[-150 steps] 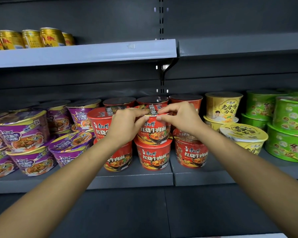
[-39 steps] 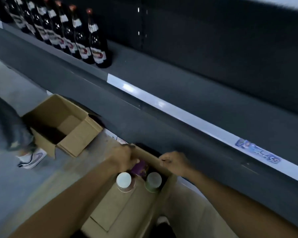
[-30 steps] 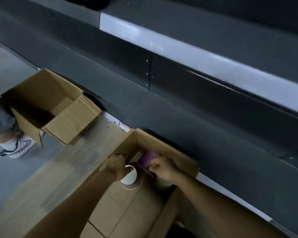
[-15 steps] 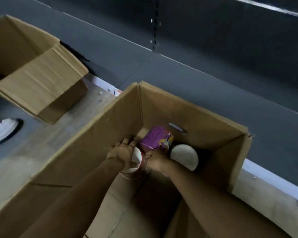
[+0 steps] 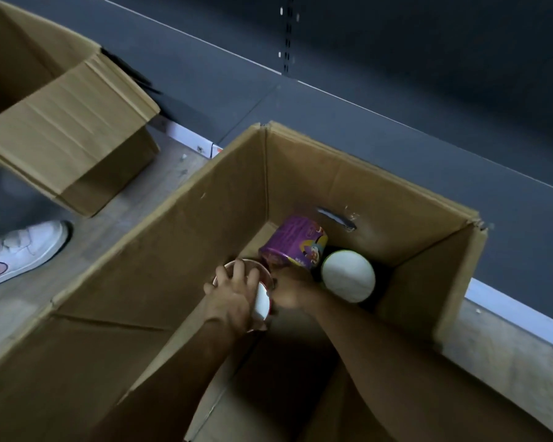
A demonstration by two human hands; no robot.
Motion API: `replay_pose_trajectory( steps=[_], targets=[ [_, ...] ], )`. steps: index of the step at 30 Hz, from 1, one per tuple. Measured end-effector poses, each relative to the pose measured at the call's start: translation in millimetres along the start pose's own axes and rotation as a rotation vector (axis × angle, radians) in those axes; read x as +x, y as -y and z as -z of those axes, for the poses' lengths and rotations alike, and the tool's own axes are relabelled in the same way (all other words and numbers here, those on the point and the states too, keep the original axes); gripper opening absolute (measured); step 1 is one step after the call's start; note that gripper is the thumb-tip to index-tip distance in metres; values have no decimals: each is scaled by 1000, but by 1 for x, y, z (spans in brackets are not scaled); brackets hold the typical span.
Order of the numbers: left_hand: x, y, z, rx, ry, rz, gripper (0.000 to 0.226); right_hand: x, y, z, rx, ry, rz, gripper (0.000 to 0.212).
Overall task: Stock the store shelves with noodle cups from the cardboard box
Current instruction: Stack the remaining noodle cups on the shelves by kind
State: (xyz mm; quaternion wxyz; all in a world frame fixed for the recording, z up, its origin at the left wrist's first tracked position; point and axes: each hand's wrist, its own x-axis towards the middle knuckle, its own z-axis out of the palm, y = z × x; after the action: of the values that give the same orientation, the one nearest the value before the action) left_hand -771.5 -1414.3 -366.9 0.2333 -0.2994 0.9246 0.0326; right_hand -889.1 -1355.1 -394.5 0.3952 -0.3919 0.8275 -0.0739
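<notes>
**Pick-up in the box – 3 cups left to lift**

You are at the fetching step: both arms reach down into the cardboard box (image 5: pixel 205 237), which stands on the floor just in front of the dark shelf (image 5: pixel 332 100). All 3 noodle cups sit at its far end.

Your left hand (image 5: pixel 233 295) lies over the upturned red cup (image 5: pixel 264 301), fingers curled round the rim of its white base – a grip from above. Your right hand (image 5: pixel 292 290) is just to the right of that cup and near the purple cup (image 5: pixel 296 247), which lies on its side. It is blurred, so I cannot tell whether it holds anything. Right of the purple cup stands a green-rimmed cup (image 5: pixel 348 275), base up and untouched.

Next, I judge, you need a firm hold on the red cup, then a straight lift clear of the tall box walls. Turn it lid-up before it goes to the shelf.

A second box (image 5: pixel 67 135) and a white shoe (image 5: pixel 16 253) lie to the left.
</notes>
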Motion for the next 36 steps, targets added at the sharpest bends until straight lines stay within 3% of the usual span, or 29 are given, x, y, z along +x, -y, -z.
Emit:
replay_pose_trajectory(
  steps=[2,4,7,9,11,15,18,20,26,29,33,36],
  targets=[
    [-9,0,-5,-24,-45,40,77,-8,2,7,-76,15,65,69],
    [-19,5,-9,-99,-132,43,73,-19,9,15,-123,134,120,69],
    [-26,20,-16,-250,-160,-45,78,-26,17,21,69,300,65,53],
    [-29,32,-21,-428,-124,-68,65,-24,18,21,128,290,69,39],
    [-31,41,-26,-674,-89,-36,51,-23,17,18,87,259,77,40],
    [-41,38,-32,-882,-39,66,91,-25,9,8,9,207,31,65],
    [-41,36,-30,-793,36,0,99,-33,9,10,-45,241,149,82],
    [-37,36,-34,-780,140,5,92,-36,12,12,-169,261,243,83],
    [-31,14,-36,-561,210,-26,95,-38,17,12,-302,276,255,41],
    [-32,10,-33,-673,232,-26,72,-36,15,14,-233,266,228,33],
    [-35,12,-36,-928,219,68,58,-30,12,7,-99,212,91,31],
    [-41,9,-27,-1004,209,121,26,-35,12,9,-44,167,81,26]
  ],
)
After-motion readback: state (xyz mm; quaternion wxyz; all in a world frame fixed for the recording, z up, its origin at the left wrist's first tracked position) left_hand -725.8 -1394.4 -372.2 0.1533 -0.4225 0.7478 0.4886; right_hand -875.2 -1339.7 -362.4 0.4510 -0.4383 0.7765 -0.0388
